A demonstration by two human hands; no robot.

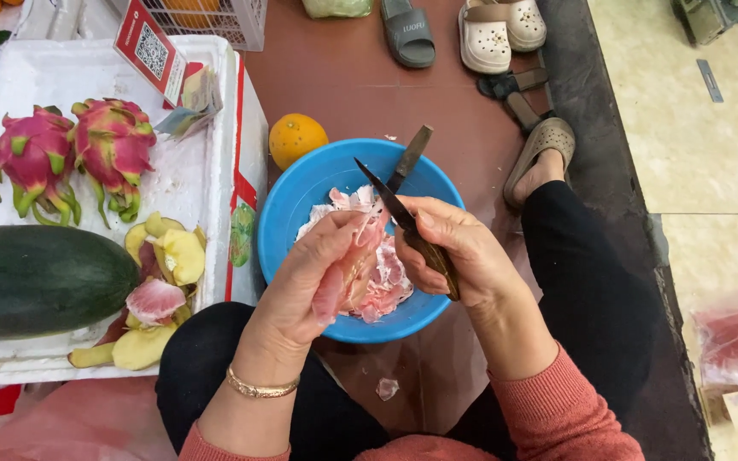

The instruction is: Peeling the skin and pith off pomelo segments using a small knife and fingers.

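My left hand [313, 277] holds a pink pomelo segment [341, 277] over a blue bowl [301, 192]. My right hand [459, 252] grips a wooden-handled knife [389, 201] whose dark blade points up and left, its edge against the segment's top. Pink and white peeled membrane scraps [390, 277] lie in the bowl. A second knife [410, 156] rests against the bowl's far rim.
A white foam box lid [190, 175] at left carries two dragon fruits [74, 149], a dark green melon [36, 277], and yellow pomelo rind with a pink segment [157, 294]. An orange [295, 138] lies beyond the bowl. Sandals [489, 34] are on the floor.
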